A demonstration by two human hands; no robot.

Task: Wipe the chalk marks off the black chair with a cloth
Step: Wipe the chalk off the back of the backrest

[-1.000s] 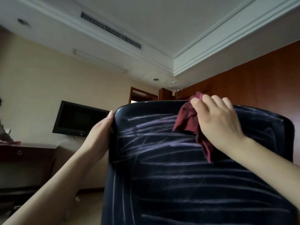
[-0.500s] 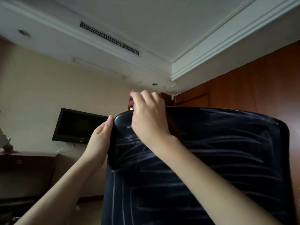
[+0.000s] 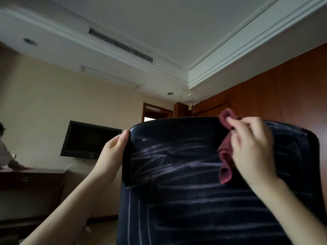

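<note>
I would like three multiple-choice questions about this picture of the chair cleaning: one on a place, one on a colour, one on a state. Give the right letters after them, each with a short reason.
1. Where does the left hand hold the black chair?
A. at its upper left edge
B. at its bottom
C. at its right edge

2. What colour is the cloth?
A. white
B. dark red
C. green

3. What is the state of the lower chair back?
A. wiped clean
B. covered by the cloth
C. streaked with chalk marks

Answers:
1. A: the fingers grip the chair's upper left edge.
2. B: the cloth bunched in the right hand is dark red.
3. C: pale lines cross the black surface below the cloth.
</note>
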